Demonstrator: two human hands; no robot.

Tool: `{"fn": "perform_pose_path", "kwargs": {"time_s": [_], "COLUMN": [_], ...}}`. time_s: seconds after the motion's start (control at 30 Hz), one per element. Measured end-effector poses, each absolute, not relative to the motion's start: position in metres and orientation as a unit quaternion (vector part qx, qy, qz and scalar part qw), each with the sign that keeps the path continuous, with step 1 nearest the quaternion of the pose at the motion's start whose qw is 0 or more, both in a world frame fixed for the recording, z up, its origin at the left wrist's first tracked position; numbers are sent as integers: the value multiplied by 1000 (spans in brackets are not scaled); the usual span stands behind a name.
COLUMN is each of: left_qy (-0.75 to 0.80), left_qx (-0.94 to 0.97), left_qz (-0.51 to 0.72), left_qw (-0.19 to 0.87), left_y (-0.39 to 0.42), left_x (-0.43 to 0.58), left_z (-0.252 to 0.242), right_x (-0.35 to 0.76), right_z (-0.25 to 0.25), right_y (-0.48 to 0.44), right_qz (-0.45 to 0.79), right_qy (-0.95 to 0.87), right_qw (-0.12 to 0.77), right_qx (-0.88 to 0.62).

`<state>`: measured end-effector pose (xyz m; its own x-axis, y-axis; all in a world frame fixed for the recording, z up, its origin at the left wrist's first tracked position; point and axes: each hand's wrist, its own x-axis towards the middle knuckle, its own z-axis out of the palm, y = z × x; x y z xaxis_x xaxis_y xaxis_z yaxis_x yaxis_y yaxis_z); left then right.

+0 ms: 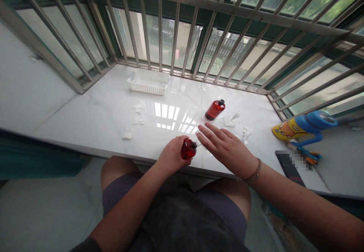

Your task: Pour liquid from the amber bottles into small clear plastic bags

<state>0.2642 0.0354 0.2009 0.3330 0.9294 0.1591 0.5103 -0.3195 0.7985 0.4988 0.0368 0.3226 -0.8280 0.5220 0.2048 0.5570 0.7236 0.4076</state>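
Left hand [172, 155] wrapped around a small round red translucent bottle [188, 149], tipped sideways near the front edge of the glossy white marble-look sill [93, 119], clear nozzle pointing right. Right hand [224, 146] open and flat, fingers spread, holding nothing, fingertips just beside that nozzle. Thin bracelet at the wrist.

Looks like a squirt onto the fingers, going by the pose. Probably best done with a firm grip low on the bottle, nozzle kept right at the fingertips and tilted slightly down, gentle squeeze, not a hard one. Otherwise a good chance of splashing the shiny sill or the lap below.

Containers:
- Bottle in the left hand: red all the way through, so either tinted plastic or red liquid inside; fill level impossible to read from here.
- Second red translucent bottle with a black cap [215, 109]: lying on its side further back on the sill, well apart from both hands. Cap on. Same story on contents, can't tell.
- White plastic perforated basket [148, 82]: back by the metal window bars [159, 24], nothing visible inside.

Also around: crumpled white tissue bits [138, 113] scattered left of centre, a few more small clear or white scraps [231, 119] near the capped bottle, and a blue-and-yellow cartoon-print object [301, 127] off to the right.
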Motion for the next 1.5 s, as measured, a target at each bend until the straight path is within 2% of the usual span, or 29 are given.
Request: {"fn": "perform_pose_path", "kwargs": {"time_s": [0.53, 1.5], "left_qy": [482, 482], "left_qx": [742, 741], "left_qz": [322, 333], "left_qw": [336, 328], "left_y": [36, 35], "left_x": [264, 264], "left_z": [202, 198], "right_x": [503, 504], "right_z": [323, 344], "right_y": [39, 45], "right_qz": [-215, -255], "right_qy": [-930, -936], "right_qw": [61, 20], "right_qx": [-292, -241]}}
